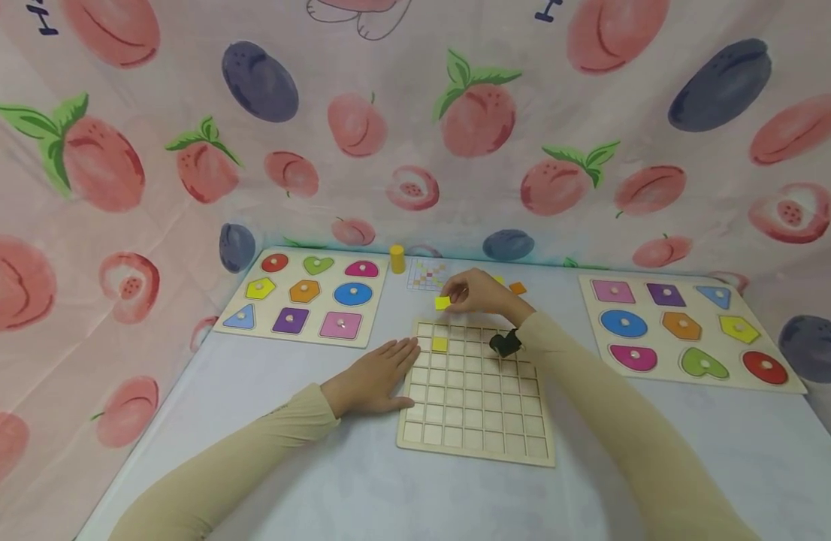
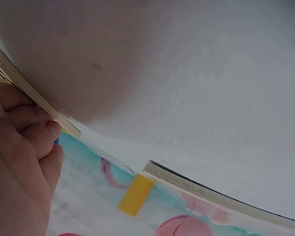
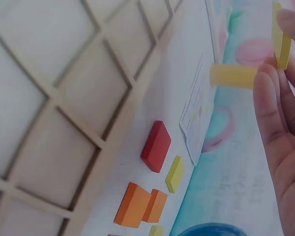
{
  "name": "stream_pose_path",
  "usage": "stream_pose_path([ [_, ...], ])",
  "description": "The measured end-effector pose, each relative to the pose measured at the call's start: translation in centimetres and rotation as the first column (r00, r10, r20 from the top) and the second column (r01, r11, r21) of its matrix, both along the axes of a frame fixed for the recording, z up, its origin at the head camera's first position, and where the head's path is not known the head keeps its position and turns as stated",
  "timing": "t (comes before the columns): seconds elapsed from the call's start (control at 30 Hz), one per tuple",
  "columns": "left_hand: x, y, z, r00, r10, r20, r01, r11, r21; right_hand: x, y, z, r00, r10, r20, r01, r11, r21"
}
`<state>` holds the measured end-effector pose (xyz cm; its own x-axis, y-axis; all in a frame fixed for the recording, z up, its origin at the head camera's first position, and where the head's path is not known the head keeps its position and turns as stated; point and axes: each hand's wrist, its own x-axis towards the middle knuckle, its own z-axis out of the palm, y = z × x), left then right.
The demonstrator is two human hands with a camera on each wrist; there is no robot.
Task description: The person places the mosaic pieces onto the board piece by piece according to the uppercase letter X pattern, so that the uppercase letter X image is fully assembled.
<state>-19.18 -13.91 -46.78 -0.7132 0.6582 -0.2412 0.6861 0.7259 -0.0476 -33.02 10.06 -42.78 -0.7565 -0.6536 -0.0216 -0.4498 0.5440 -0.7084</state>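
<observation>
One red tile [image 3: 156, 146] shows only by the right hand [image 3: 285, 128].

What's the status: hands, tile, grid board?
Right hand pinches yellow tile above grid board. Left hand flat at board's left edge. One yellow tile placed. Nothing blocking.

The left hand [image 1: 375, 376] lies flat with fingers straight, while the right hand's [image 1: 479, 293] fingers seem pinched together.

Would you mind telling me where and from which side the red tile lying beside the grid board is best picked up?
Pinch the red tile from above, fingertips on two opposite thin edges. It lies flat on the table, so only its sides offer purchase; a yellow tile sits close on one side, so the other pair looks freer.
</observation>
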Motion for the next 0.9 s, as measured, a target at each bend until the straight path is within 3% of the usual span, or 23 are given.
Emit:
stream_pose_path([
  [0.47, -0.2, -0.1, 0.0, 1.000, -0.019, -0.021, 0.019, 1.000, 0.013, 3.6, 1.5, 0.0, 0.999, -0.036, 0.016, 0.037, 0.999, -0.019],
  [0.9, -0.1, -0.1, 0.0, 0.998, -0.034, -0.044, 0.034, 0.999, 0.010, 5.6, 2.3, -1.5, 0.997, -0.028, 0.076, 0.031, 0.998, -0.046],
])
